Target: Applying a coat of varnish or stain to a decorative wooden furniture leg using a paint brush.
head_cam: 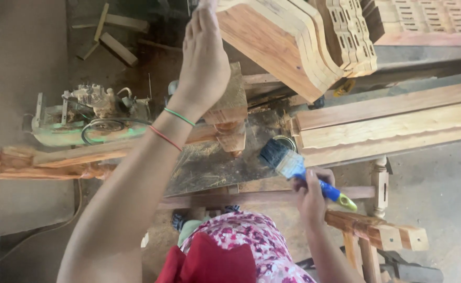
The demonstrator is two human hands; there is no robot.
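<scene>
From the head camera, looking down: the left hand [205,60] is raised high, fingers pressed together and laid flat against the stack of shaped wooden boards [288,44], steadying it at its near edge. Two thin bands, one green, one red, sit on that wrist. Lower down, the right hand [312,196] is closed around the blue handle of a paintbrush [293,167], fingers curled tight; the dark bristles point up and away from the fingertips, toward a small round tin [285,141] that sits just beyond them on the bench. Between the two hands stands a turned wooden post [230,118]. Its block looks darker and glossier than the pale planks [393,123] lying out past the brush. Judging by colour, some turned pieces, like the shiny leg [41,162] far out to the left of the raised fingers, already carry a coat, while the stacked boards and planks look bare, so plenty seems left to brush.
</scene>
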